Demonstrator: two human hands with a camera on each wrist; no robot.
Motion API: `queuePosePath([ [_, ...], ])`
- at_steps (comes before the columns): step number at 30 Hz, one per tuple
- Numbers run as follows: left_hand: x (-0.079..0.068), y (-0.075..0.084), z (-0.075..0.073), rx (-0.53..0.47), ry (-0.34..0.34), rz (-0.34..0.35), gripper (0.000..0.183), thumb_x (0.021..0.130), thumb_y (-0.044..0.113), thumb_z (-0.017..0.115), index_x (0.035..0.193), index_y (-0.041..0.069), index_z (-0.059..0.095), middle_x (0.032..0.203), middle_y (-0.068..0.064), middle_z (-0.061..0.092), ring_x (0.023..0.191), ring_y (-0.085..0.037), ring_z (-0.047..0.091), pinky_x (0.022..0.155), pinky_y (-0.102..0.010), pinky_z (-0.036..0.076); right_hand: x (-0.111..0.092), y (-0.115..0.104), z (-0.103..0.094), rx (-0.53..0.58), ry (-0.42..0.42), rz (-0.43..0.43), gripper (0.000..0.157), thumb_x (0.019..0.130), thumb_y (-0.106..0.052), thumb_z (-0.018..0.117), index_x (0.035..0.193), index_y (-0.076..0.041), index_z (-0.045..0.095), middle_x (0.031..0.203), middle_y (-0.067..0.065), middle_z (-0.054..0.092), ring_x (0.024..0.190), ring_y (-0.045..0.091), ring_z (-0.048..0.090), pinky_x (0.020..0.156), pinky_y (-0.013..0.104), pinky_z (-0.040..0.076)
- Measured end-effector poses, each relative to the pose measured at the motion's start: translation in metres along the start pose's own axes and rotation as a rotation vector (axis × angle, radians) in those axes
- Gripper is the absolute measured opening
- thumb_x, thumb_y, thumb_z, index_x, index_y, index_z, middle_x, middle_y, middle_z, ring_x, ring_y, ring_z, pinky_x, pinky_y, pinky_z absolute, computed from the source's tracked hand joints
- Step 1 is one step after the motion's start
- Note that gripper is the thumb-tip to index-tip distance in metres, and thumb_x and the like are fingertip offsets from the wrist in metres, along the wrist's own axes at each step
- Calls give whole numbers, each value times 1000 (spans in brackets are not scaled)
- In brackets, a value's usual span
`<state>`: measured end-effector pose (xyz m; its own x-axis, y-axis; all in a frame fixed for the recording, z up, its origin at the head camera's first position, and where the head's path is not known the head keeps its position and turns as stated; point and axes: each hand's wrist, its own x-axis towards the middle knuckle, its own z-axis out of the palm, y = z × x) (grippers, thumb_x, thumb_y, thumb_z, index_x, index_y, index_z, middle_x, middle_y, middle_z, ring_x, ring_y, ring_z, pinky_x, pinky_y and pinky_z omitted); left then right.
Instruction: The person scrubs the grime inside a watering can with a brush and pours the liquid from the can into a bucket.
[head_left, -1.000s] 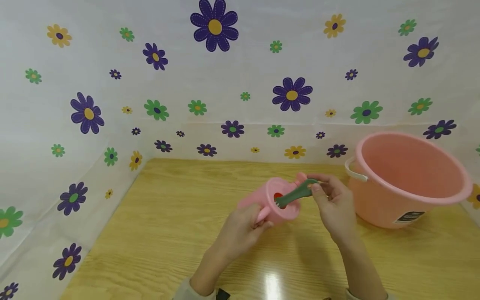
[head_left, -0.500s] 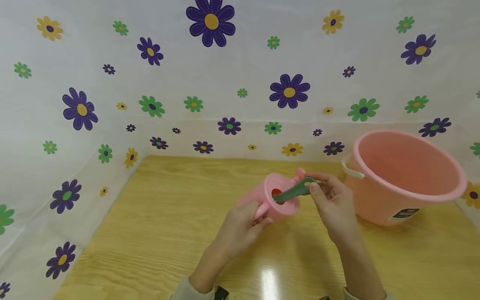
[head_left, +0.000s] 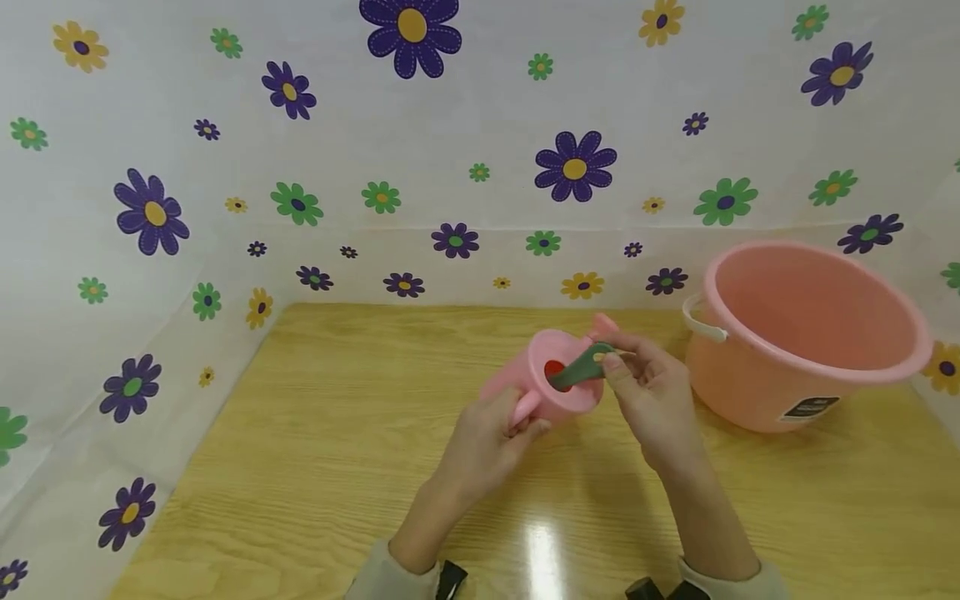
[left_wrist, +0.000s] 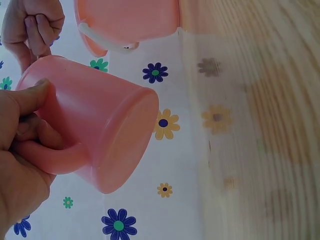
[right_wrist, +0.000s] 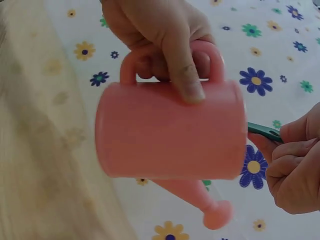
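Observation:
A pink watering can is held tilted above the table, its round opening turned up toward the head camera. My left hand grips its handle, with the thumb along the body in the right wrist view. My right hand pinches the broad end of a small green fork. The fork's other end is inside the opening, so its tines are hidden. Something red shows within the hole; its kind is unclear. The spout points away from the handle, close to my right fingers.
A large pink bucket with a white handle stands on the wooden table at the right. A flowered white cloth hangs behind and to the left. Black objects show near both sleeves.
The fork has gone deeper into the watering can's opening, hiding its tines. My right hand has come closer to the can. My left hand keeps its grip; the head view has shifted slightly.

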<state>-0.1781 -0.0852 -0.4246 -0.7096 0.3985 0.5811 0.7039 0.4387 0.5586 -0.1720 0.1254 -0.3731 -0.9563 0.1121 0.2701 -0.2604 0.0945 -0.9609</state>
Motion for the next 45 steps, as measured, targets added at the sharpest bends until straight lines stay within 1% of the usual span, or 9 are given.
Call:
queuePosePath([
  [6,3,0,2,10,6,39,31,82,9,80,77,8,49,70,1,47,64,-7,39,56,-15,34,-3,-7,-7,192,115,-18,14,100,-4,56,107,-2,68,72,-4,63,44,11,23,43,29,13],
  [12,0,-2,-2,-16,26,11,32,79,7,82,78,7,51,68,2,43,61,-6,38,54,-15,33,-2,-6,3,77,28,20,18,101,-6,56,115,2,65,81,-5,65,46,7,30,43,24,24],
  [17,2,-3,-2,-15,20,45,33,79,8,82,77,8,49,69,1,44,63,-6,38,56,-16,33,-1,-7,-1,177,117,3,13,100,-4,57,105,-6,69,74,-3,62,47,6,29,42,25,17],
  [23,3,-2,-1,-50,15,35,33,78,6,82,77,7,49,69,1,43,63,-6,38,55,-16,33,-3,-3,6,41,21,0,23,101,-5,56,118,8,62,94,-13,68,75,4,56,63,15,42],
  [25,4,-1,-1,-60,7,30,34,79,6,82,77,7,48,69,1,42,63,-6,37,55,-16,32,-3,-3,4,74,43,-18,21,100,-4,56,116,8,63,94,-12,70,68,3,55,57,15,39],
  [30,5,0,0,-59,-7,42,37,80,8,82,74,9,45,68,1,42,63,-5,36,55,-15,31,-4,-8,-6,253,130,-11,14,100,-4,56,104,-8,69,78,-3,67,44,11,23,43,29,11],
  [37,-1,-3,-2,-94,6,9,35,80,5,81,74,9,46,69,2,42,64,-7,39,56,-17,34,-7,-10,0,28,55,-40,16,99,-2,57,112,2,66,95,-10,71,66,10,49,56,24,33],
  [41,0,-3,-3,-125,-18,21,35,80,5,80,75,9,45,70,0,43,65,-7,40,57,-17,34,-8,-13,-7,17,75,-88,15,99,1,56,110,5,65,90,-6,70,73,12,50,61,23,34],
  [45,-1,-2,-5,-121,-31,-8,35,82,7,80,76,9,46,69,1,42,64,-6,38,56,-16,33,-6,-10,-6,-16,-26,-68,17,101,-2,55,112,8,63,102,-12,70,94,8,60,75,16,44],
])
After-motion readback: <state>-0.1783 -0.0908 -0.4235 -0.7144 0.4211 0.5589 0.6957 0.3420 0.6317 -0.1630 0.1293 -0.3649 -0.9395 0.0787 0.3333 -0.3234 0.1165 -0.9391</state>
